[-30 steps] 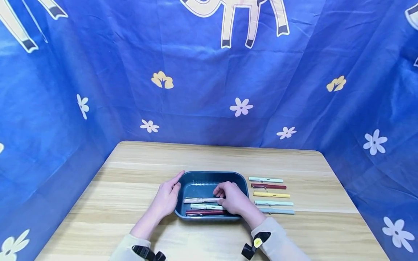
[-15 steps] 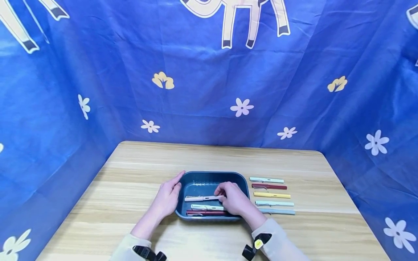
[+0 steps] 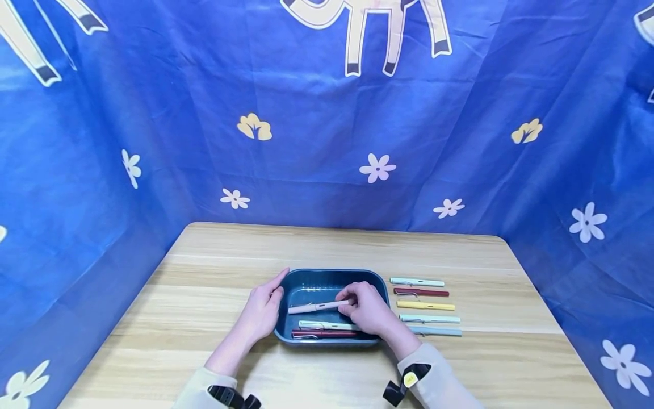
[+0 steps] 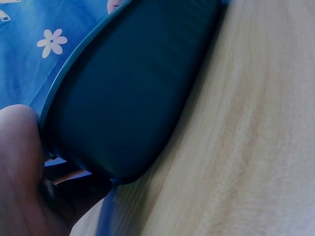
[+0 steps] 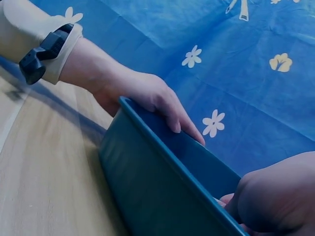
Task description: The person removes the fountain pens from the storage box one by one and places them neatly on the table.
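A dark teal rectangular tray (image 3: pixel 311 292) sits on the table. My left hand (image 3: pixel 261 309) grips its left end, with the thumb over the rim and fingers along the outside, as the left wrist view also shows around the hand (image 4: pixel 22 172). Inside the tray, my right hand (image 3: pixel 369 311) pinches the right end of a pale lilac pen (image 3: pixel 311 308), which slants up toward the fingers. Nearer the front wall lie a mint-white pen (image 3: pixel 322 325) and a dark red pen (image 3: pixel 322 334), their right ends partly behind my right hand. In the right wrist view, fingers (image 5: pixel 229 199) reach behind the tray wall.
To the tray's right, several pens lie in a column on the wooden table (image 3: pixel 230 250): a mint pen (image 3: pixel 416 282), a dark red pen (image 3: pixel 421 292), a yellow pen (image 3: pixel 425 305), another mint pen (image 3: pixel 429 319) and a blue-grey pen (image 3: pixel 434 330). Blue patterned cloth (image 3: pixel 317 199) surrounds the table.
The lilac pen has turned and its right end has risen with my right hand, away from the mint-white pen. My left hand stays on the tray.
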A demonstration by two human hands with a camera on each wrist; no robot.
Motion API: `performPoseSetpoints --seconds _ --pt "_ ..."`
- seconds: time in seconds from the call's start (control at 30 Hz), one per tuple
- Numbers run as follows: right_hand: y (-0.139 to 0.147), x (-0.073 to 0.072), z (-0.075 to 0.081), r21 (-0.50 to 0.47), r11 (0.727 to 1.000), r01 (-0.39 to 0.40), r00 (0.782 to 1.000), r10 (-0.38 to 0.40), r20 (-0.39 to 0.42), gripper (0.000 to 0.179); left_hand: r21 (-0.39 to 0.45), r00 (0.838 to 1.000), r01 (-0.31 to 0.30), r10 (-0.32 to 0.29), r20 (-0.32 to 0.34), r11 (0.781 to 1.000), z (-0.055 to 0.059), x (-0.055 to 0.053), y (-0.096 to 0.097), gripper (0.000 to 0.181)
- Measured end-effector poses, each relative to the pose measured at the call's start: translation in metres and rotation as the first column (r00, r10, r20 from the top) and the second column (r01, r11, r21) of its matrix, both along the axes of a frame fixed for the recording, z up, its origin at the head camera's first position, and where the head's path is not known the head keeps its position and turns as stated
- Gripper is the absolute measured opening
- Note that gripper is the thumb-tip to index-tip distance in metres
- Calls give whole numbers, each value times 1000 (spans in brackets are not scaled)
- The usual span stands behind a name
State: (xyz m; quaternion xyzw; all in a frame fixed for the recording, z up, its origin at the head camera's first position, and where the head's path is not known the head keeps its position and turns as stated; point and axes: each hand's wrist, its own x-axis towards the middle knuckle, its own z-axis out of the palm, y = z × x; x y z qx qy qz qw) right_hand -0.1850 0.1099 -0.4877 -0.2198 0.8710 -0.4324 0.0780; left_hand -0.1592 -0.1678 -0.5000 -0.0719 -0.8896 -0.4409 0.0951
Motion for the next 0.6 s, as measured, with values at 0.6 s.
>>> performPoseSetpoints --seconds 0.6 --pt "3 -3 1 -391 919 51 982 25 187 12 -8 1000 -2 2 -13 1000 -2 0 0 49"
